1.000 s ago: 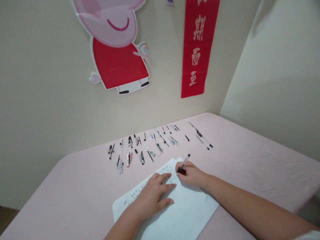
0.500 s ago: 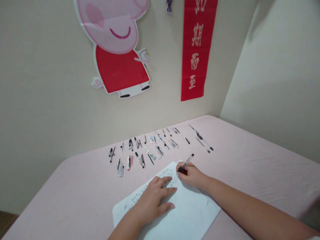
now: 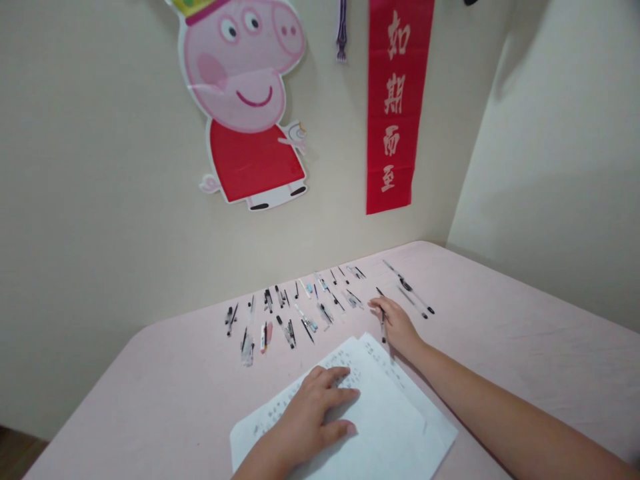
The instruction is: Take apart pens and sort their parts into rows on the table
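Observation:
White sheets of paper (image 3: 387,427) lie on the table, the top one bearing rows of small handwritten marks along its far edge. Across the top sheet my left hand (image 3: 320,407) rests flat, fingers spread. Beyond the paper's far corner, my right hand (image 3: 397,327) holds a clear-barrelled pen (image 3: 383,333) against its fingers, the black end pointing back toward me. By that hand's fingertips is a small black piece (image 3: 379,291) that looks like a pen cap; whether the fingers touch it I cannot tell. An under sheet with writing (image 3: 387,363) shows at the right.
Several pens, caps and refills (image 3: 285,331) lie in small groups along the far part of the pink-covered table (image 3: 150,393). More pens (image 3: 417,297) lie right of my right hand. A pig cutout (image 3: 255,160) and a red banner (image 3: 393,133) hang on the wall.
My right hand has left the paper with the pen, moving away from me to the small black piece; the pen has turned in its grip. My left hand stays. The view has tilted up slightly.

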{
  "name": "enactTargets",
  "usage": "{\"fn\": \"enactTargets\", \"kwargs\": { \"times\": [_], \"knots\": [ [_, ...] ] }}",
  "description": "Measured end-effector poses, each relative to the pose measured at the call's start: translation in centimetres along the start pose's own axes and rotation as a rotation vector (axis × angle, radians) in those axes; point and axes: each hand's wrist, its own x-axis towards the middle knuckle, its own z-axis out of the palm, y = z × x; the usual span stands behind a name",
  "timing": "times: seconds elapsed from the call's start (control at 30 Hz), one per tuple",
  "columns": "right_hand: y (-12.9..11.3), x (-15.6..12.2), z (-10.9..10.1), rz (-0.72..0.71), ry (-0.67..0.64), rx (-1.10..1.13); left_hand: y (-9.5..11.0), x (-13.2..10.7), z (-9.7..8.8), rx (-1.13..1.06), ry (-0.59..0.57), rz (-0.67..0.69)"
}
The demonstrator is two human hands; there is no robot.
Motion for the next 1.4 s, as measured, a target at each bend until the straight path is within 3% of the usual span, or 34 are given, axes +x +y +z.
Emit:
{"fn": "enactTargets", "kwargs": {
  "times": [0.17, 0.4, 0.6, 0.77, 0.9, 1.03, 1.13, 1.4],
  "knots": [
    [1.5, 2.5, 0.3, 0.107, -0.11, -0.382, -1.0, 0.0, 0.7, -0.089, 0.076, -0.004],
    [2.2, 3.0, 0.5, 0.105, -0.163, -0.391, -2.4, 0.3, 1.6, -0.263, 0.239, -0.004],
    [2.0, 2.7, 0.1, 0.098, -0.116, -0.323, -2.5, 0.8, 1.7, -0.459, 0.36, -0.141],
    [-1.8, 1.8, 0.4, -0.045, -0.101, -0.042, -2.7, 1.1, 1.7, -0.735, 0.489, -0.262],
    [-7.2, -0.2, 1.4, -0.176, -0.298, 0.167, -3.1, 1.3, 1.8, -0.95, 0.58, -0.346],
    [-11.4, -2.8, 2.2, -0.299, -0.482, 0.324, -2.9, 1.5, 1.4, -1.078, 0.649, -0.335],
    [-12.8, -4.1, 2.5, -0.285, -0.56, 0.42, -2.6, 1.4, 1.1, -1.114, 0.652, -0.315],
    [-13.5, -4.4, 2.4, -0.195, -0.598, 0.62, -2.1, 1.3, 0.6, -1.161, 0.726, -0.375]
  ]
}}
